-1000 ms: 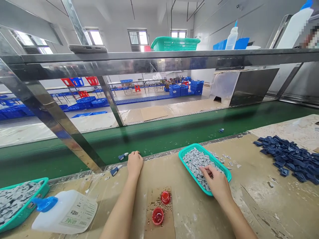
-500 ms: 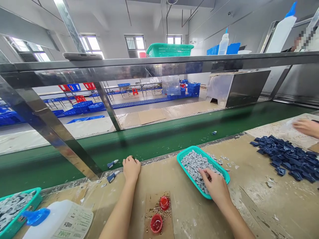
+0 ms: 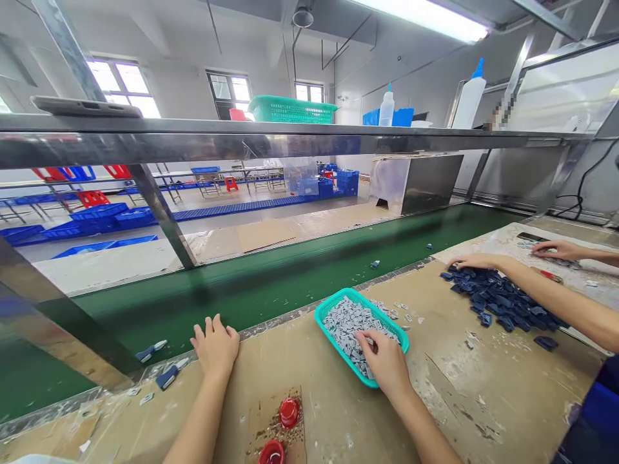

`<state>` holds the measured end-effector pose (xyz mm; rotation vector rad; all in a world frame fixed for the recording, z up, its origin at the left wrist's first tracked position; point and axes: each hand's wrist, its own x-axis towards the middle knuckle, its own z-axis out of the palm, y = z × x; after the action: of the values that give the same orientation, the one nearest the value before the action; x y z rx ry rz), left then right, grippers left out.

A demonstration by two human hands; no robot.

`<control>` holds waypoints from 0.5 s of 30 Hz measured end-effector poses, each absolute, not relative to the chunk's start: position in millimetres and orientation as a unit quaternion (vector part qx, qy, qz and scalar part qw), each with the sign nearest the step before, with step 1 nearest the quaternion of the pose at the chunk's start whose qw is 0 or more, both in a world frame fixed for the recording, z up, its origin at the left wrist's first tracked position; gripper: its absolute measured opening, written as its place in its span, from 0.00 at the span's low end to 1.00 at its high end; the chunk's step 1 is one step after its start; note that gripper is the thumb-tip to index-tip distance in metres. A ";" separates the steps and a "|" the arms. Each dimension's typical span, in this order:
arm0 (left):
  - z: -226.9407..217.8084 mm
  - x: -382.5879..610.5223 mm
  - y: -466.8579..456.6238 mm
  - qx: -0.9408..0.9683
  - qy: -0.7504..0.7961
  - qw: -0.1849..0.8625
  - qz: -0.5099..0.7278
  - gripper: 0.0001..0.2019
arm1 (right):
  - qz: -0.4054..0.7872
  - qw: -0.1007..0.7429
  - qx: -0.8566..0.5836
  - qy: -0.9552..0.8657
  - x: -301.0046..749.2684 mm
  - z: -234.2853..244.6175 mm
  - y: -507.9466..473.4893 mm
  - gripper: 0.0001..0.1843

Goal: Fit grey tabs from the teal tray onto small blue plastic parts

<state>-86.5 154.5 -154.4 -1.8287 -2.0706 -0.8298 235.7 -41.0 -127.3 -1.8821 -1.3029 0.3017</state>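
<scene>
My left hand [image 3: 216, 348] lies at the table's edge beside the green belt [image 3: 271, 277], fingers spread and nothing in them. Left of it are two dark blue parts with pale ends: one part [image 3: 167, 376] by the edge, another part [image 3: 147, 353] on the belt. My right hand [image 3: 389, 364] dips into a turquoise basket [image 3: 402, 335] of small grey plastic pieces [image 3: 348, 322]. Thumb and forefinger are pinched together over the pieces; what sits between them is hidden.
Two red cups, one cup [image 3: 289, 411] and a second cup [image 3: 271, 452], stand on a stained cardboard piece [image 3: 300, 444]. At right, a co-worker's hand [image 3: 476, 260] touches a pile of dark blue parts [image 3: 507, 299]. A metal shelf [image 3: 271, 143] spans above the belt.
The view has swung to the right. My left hand's fingers have spread from a curled pose. The co-worker's hand has come onto the dark blue pile. My right hand stays in the basket.
</scene>
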 end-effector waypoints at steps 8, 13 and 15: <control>-134.0 -70.1 130.5 -0.669 -0.646 0.195 -0.310 0.28 | 0.126 0.398 -0.744 -0.522 235.9 -131.2 -42.3 0.20; -130.0 -69.1 127.4 -0.682 -0.624 0.215 -0.315 0.28 | 0.125 0.402 -0.739 -0.525 235.8 -131.1 -42.1 0.20; -130.1 -69.0 127.9 -0.679 -0.629 0.208 -0.315 0.29 | 0.127 0.400 -0.742 -0.524 236.0 -131.1 -42.4 0.19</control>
<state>-69.0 127.9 -130.1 -1.8902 -1.7503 -0.8776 236.0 -42.4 -131.1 -1.8764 -1.3253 0.3209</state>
